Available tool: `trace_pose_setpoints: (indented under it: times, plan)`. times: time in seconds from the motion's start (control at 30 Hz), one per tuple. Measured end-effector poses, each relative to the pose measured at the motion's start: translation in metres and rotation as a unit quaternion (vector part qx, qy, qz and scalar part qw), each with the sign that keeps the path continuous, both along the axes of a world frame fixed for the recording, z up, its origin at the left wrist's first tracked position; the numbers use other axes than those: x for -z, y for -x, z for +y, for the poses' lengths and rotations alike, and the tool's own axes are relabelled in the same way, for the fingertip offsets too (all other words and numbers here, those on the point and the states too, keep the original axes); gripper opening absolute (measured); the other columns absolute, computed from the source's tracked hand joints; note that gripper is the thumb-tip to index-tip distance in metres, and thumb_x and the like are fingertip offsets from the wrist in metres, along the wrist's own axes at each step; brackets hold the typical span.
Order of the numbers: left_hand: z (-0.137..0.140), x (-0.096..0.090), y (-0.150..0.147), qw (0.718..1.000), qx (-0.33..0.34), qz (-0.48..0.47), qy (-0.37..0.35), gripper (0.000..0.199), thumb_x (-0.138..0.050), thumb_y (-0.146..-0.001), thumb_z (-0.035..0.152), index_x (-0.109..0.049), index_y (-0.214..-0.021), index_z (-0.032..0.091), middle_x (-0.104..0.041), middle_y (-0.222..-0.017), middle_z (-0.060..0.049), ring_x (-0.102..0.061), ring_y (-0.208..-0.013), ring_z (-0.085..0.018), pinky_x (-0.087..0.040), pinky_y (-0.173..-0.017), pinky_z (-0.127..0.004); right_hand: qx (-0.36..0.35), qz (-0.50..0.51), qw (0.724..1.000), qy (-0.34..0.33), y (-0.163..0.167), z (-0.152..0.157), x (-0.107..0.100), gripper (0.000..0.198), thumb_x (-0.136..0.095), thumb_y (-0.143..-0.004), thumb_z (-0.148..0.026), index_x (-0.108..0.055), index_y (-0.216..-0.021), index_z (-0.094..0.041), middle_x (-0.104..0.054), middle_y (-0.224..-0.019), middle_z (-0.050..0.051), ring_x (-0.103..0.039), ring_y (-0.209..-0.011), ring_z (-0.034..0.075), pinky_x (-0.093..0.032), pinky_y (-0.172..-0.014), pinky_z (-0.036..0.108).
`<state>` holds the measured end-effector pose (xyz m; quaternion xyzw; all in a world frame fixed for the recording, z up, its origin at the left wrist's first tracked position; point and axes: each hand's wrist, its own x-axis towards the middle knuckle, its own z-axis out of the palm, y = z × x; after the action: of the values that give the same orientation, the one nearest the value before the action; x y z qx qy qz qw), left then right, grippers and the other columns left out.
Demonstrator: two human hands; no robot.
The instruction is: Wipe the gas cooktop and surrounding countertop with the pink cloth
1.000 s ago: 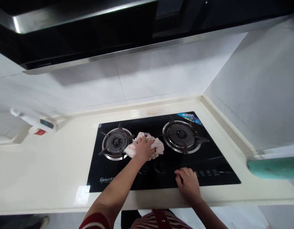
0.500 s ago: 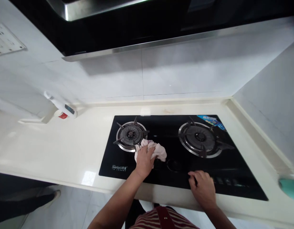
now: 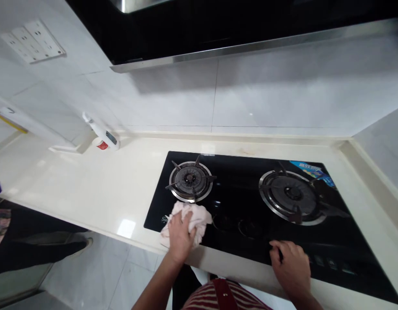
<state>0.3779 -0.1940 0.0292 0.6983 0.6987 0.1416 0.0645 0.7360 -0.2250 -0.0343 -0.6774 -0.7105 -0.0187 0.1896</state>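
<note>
A crumpled pale pink cloth (image 3: 199,215) lies on the front left part of the black glass gas cooktop (image 3: 237,172), spilling a little over its front edge. My left hand (image 3: 180,236) presses down on the cloth with its fingers bent into it. Just behind the cloth is the left burner (image 3: 190,178), with its metal ring and dark pan supports. Resting at the cooktop's front edge, my right hand (image 3: 292,263) is loosely curled with nothing visible in it. The right burner (image 3: 292,193) stands beyond that hand.
A black range hood (image 3: 218,30) overhangs the tiled back wall. On the cream countertop (image 3: 98,185) at left, a white handheld device with a small display (image 3: 105,134) leans near the wall. Another person's dark-clothed leg (image 3: 40,245) is at the lower left.
My left hand has moved the cloth left and toward the front edge, away from the burner. My right hand stays curled at the front edge. The head view has shifted left.
</note>
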Motion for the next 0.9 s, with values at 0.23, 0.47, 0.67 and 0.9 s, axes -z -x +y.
trace_pose_setpoints:
  times: [0.23,0.47,0.67,0.9]
  plan:
    - [0.043,-0.015,0.115,0.953,-0.302,0.032,0.004,0.045,-0.05,-0.092,0.04,-0.059,-0.133,0.024,-0.048,-0.143,-0.016,-0.042,-0.132,-0.034,-0.035,-0.105,-0.056,-0.01,-0.013,1.0,-0.002,-0.001,0.0,-0.001,0.024,-0.045,-0.093,-0.025,-0.068,-0.091,-0.018,-0.067,-0.092,0.011,-0.055,-0.081,0.026,-0.038,-0.071,0.038]
    - [0.003,-0.003,0.078,0.967,-0.253,0.03,-0.024,0.044,-0.051,-0.089,0.037,-0.062,-0.129,0.024,-0.055,-0.135,-0.013,-0.045,-0.125,-0.034,-0.035,-0.102,-0.053,-0.011,-0.014,1.0,0.002,-0.004,-0.002,-0.002,0.025,-0.044,-0.093,-0.027,-0.068,-0.091,-0.018,-0.068,-0.093,0.012,-0.055,-0.082,0.028,-0.038,-0.071,0.04]
    - [-0.058,0.013,-0.02,0.998,0.008,-0.025,0.056,0.052,-0.07,-0.075,0.046,-0.065,-0.125,0.036,-0.053,-0.143,-0.009,-0.043,-0.129,-0.039,-0.032,-0.102,-0.056,-0.008,-0.025,1.0,0.013,-0.007,-0.003,0.0,0.026,-0.044,-0.091,-0.028,-0.068,-0.091,-0.018,-0.067,-0.094,0.014,-0.056,-0.081,0.029,-0.037,-0.07,0.04]
    - [-0.063,0.017,-0.031,0.996,0.042,-0.066,0.048,0.051,-0.071,-0.075,0.052,-0.065,-0.123,0.036,-0.054,-0.142,-0.007,-0.046,-0.127,-0.035,-0.031,-0.104,-0.053,-0.019,-0.044,0.999,0.014,-0.013,-0.004,0.003,0.029,-0.042,-0.09,-0.029,-0.068,-0.09,-0.017,-0.068,-0.089,0.016,-0.057,-0.076,0.031,-0.037,-0.065,0.041]
